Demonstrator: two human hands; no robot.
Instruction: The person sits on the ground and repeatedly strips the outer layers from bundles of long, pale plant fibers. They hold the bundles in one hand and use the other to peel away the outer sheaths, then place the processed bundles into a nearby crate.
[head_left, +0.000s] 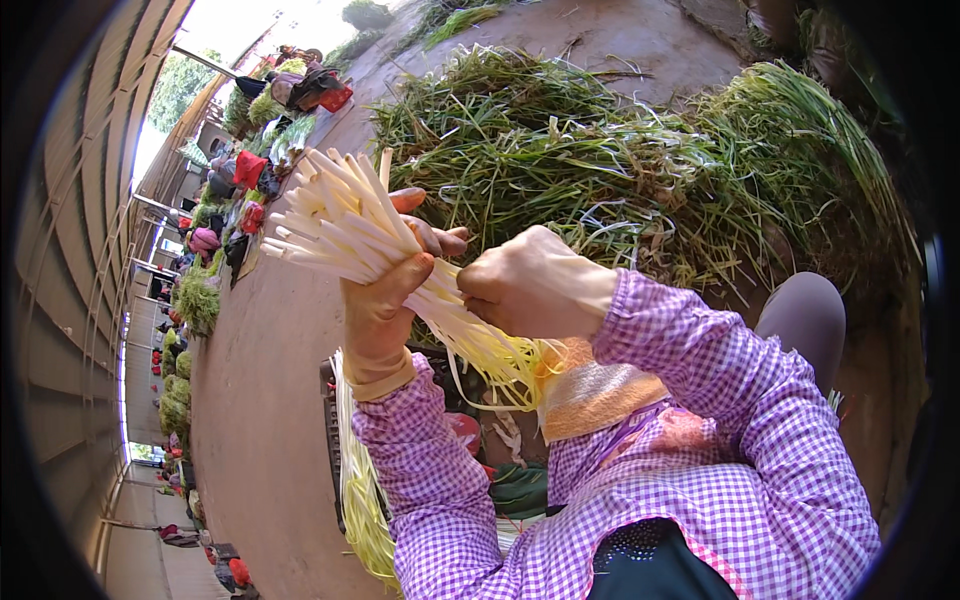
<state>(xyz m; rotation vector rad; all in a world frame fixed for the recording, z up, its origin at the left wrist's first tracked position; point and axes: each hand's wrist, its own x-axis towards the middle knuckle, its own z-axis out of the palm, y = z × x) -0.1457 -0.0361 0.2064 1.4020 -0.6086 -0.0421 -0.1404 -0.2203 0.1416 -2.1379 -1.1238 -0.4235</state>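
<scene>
My left hand (394, 292) is wrapped around a thick bundle of pale, blanched chive-like stalks (341, 214). The white cut ends point up and to the left. Below the grip, the yellow leaf ends (499, 360) hang loosely toward my lap. My right hand (536, 285) is a closed fist against the bundle's right side, just below the left hand. Its curled fingers touch the stalks; exactly what they pinch is hidden. An orange and white cloth (600, 390) lies over my lap beneath the right wrist.
Beyond my hands lies a large heap of green leafy stalks (525, 150). More yellow stalks (364, 495) lie by a dark plastic crate (330, 442), left of my left forearm. My knee (802, 322) is at right. Several people and green piles (196, 300) line the left wall.
</scene>
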